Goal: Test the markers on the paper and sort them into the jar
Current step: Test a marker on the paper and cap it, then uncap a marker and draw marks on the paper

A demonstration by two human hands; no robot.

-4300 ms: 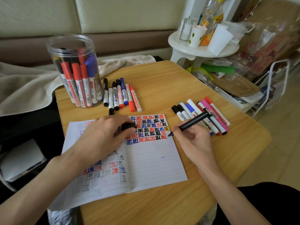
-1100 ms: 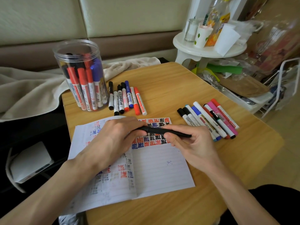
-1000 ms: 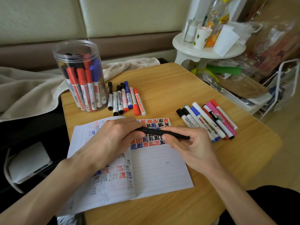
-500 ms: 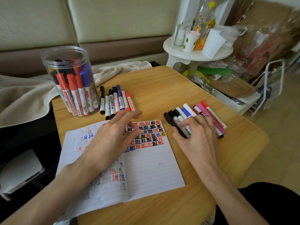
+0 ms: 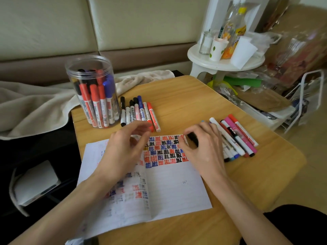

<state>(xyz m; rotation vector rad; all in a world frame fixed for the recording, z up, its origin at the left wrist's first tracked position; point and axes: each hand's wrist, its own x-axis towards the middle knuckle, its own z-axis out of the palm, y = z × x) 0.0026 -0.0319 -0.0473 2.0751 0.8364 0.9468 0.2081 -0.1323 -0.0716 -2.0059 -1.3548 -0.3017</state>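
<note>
Item in hand: a black-capped marker (image 5: pixel 192 138), grasped in the curled fingers of the right hand (image 5: pixel 203 147). It is held low over the top right corner of the open lined white notebook paper (image 5: pixel 177 188). Motion blur hides the barrel, and whether the cap is seated cannot be told.

The left hand (image 5: pixel 127 147) hovers over the paper's centre fold, released, fingers loosely bent and holding nothing.

The block of red, blue and black test marks (image 5: pixel 164 151) fills the upper part of the right page between the 2 hands. The lower part is bare.

To the right, touching the right hand's far side, lies a loose heap of mixed markers (image 5: pixel 237 137). At the far left, a row of 7 markers (image 5: pixel 138 112) lies just beside the clear plastic cylindrical jar (image 5: pixel 70 82), which stands upright without a lid and already holds many markers. All of this rests on the light wooden table (image 5: pixel 194 103).

Judgement: the step in hand is the start of 1 test cycle, a marker drawn from the right-hand heap. The task is part done, with both loose groups unsorted.

Next move: the left hand should take the cap and pull it off while the right steadies the barrel, then a short stroke on bare paper.
</note>
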